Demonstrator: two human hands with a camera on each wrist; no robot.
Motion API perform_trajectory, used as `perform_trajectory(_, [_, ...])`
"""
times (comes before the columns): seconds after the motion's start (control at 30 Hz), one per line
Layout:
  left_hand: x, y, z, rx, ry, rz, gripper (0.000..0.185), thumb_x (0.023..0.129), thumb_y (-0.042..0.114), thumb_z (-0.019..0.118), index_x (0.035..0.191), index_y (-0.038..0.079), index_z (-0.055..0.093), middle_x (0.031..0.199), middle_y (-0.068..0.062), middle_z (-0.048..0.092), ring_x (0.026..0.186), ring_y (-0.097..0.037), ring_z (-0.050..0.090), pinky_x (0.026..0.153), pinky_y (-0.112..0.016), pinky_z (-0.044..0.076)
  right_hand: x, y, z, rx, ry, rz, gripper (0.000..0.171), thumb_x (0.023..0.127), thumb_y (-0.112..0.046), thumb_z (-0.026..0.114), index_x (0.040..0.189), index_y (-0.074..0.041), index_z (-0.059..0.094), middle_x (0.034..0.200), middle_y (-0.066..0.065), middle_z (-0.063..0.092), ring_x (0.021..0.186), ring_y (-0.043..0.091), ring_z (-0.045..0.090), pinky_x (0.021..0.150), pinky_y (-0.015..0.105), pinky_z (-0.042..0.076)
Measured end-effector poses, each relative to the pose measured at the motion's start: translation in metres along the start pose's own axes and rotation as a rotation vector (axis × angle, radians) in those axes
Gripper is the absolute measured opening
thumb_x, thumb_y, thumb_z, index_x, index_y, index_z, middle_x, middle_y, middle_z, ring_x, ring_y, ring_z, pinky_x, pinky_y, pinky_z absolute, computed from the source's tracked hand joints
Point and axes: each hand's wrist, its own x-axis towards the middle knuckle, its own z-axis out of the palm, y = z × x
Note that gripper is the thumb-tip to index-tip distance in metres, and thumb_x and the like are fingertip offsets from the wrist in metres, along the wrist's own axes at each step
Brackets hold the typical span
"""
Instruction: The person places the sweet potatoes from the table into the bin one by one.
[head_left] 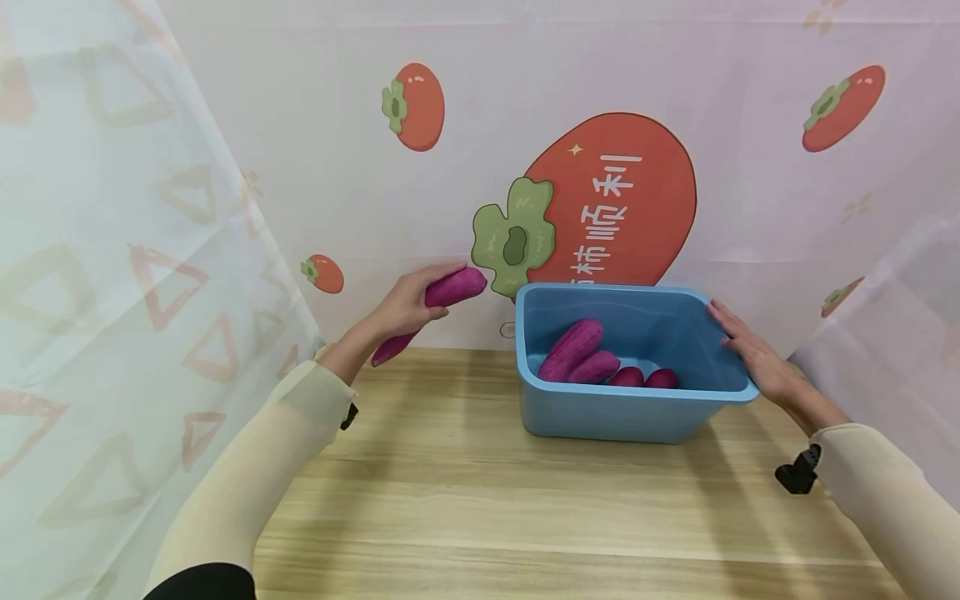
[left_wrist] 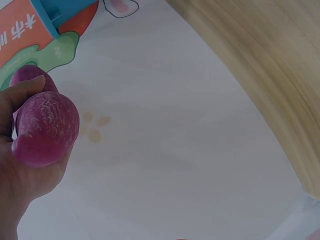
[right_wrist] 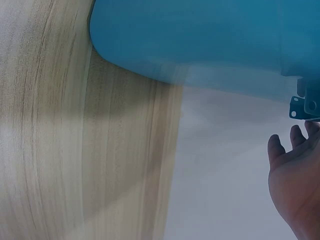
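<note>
My left hand grips a long purple sweet potato above the back of the table, left of the blue bin. One end points up toward the bin and the tapered end hangs below the palm. In the left wrist view, the thumb lies across the purple skin of the sweet potato. Inside the bin lie two purple sweet potatoes and two darker red rounded things, partly hidden by the front wall. My right hand rests on the bin's right rim with fingers extended.
The bin stands on a wood-grain table near its back edge. Behind it hangs a pale cloth printed with persimmons. Another patterned cloth closes off the left side, and a pale panel stands at the right.
</note>
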Motion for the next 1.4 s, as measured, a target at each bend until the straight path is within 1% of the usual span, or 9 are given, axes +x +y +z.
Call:
perform_trajectory(0.07, [0.003,0.002,0.000,-0.006,-0.001,0.008,0.079,0.090,-0.005,0.076,0.161,0.016,0.047,0.159,-0.012,0.052,0.134,-0.035,0.054,0.108,-0.056,0.047,0.000,0.001,0.000,0.000,0.001,-0.001,0.055,0.116,-0.014,0.025,0.166,0.003,0.013,0.178,0.015,-0.003,0.157,-0.004,-0.002,0.115,0.080,-0.014])
perform_trajectory(0.17, [0.006,0.006,0.001,-0.012,-0.001,0.016,0.079,0.090,-0.005,0.076,0.161,0.016,0.047,0.161,-0.011,0.050,0.137,-0.035,0.053,0.109,-0.056,0.047,-0.001,0.001,0.000,0.000,0.000,0.003,0.055,0.116,-0.014,0.025,0.167,0.002,0.013,0.178,0.011,-0.003,0.157,-0.004,-0.002,0.114,0.081,-0.013])
perform_trajectory(0.33, [0.013,0.013,0.001,-0.004,-0.001,0.016,0.077,0.091,-0.002,0.076,0.161,0.017,0.048,0.159,-0.013,0.052,0.134,-0.034,0.054,0.108,-0.055,0.048,-0.001,0.002,-0.001,-0.002,-0.001,0.017,0.055,0.116,-0.014,0.024,0.167,0.002,0.013,0.177,0.019,-0.004,0.161,0.007,-0.006,0.113,0.083,-0.013])
perform_trajectory(0.43, [0.017,0.016,0.001,-0.001,-0.001,0.028,0.078,0.091,-0.003,0.076,0.161,0.017,0.048,0.158,-0.014,0.053,0.133,-0.034,0.055,0.108,-0.054,0.048,-0.001,0.003,-0.001,-0.003,0.002,0.019,0.055,0.116,-0.014,0.024,0.167,0.002,0.013,0.176,0.022,-0.004,0.161,0.008,-0.005,0.113,0.083,-0.012])
perform_trajectory(0.57, [0.021,0.021,0.001,-0.001,0.001,0.052,0.078,0.090,-0.004,0.076,0.160,0.015,0.048,0.157,-0.015,0.053,0.134,-0.034,0.055,0.109,-0.053,0.048,-0.001,0.004,-0.001,-0.003,0.005,0.018,0.055,0.116,-0.014,0.023,0.167,0.001,0.013,0.178,0.014,-0.003,0.160,0.003,-0.004,0.113,0.083,-0.012])
perform_trajectory(0.7, [0.024,0.025,0.002,-0.011,-0.006,0.046,0.078,0.091,-0.002,0.078,0.160,0.018,0.048,0.156,-0.014,0.054,0.133,-0.034,0.054,0.107,-0.054,0.050,-0.001,0.004,-0.001,-0.006,0.005,0.020,0.055,0.115,-0.014,0.023,0.167,0.001,0.012,0.179,0.005,-0.003,0.161,0.007,-0.005,0.113,0.083,-0.012])
perform_trajectory(0.9, [0.030,0.032,0.004,-0.009,-0.014,0.056,0.078,0.091,0.000,0.078,0.161,0.019,0.048,0.155,-0.012,0.055,0.133,-0.033,0.053,0.106,-0.052,0.052,0.000,0.004,-0.001,-0.007,0.006,0.018,0.055,0.115,-0.013,0.023,0.167,0.001,0.013,0.178,0.010,-0.003,0.162,0.010,-0.006,0.113,0.083,-0.012])
perform_trajectory(1.17, [0.034,0.040,0.007,-0.032,-0.028,0.061,0.079,0.091,0.000,0.078,0.161,0.020,0.047,0.155,-0.011,0.054,0.133,-0.033,0.052,0.103,-0.050,0.054,0.002,0.001,-0.001,-0.006,0.003,0.010,0.055,0.115,-0.014,0.023,0.167,0.001,0.013,0.179,0.010,-0.003,0.156,-0.005,-0.001,0.112,0.084,-0.011])
perform_trajectory(1.4, [0.041,0.046,0.009,-0.015,-0.034,0.099,0.081,0.091,0.001,0.080,0.162,0.020,0.046,0.153,-0.012,0.055,0.134,-0.032,0.052,0.104,-0.049,0.054,0.001,0.003,-0.001,0.000,0.008,0.018,0.055,0.116,-0.015,0.023,0.167,0.000,0.013,0.179,0.008,-0.002,0.155,-0.006,0.000,0.112,0.085,-0.010])
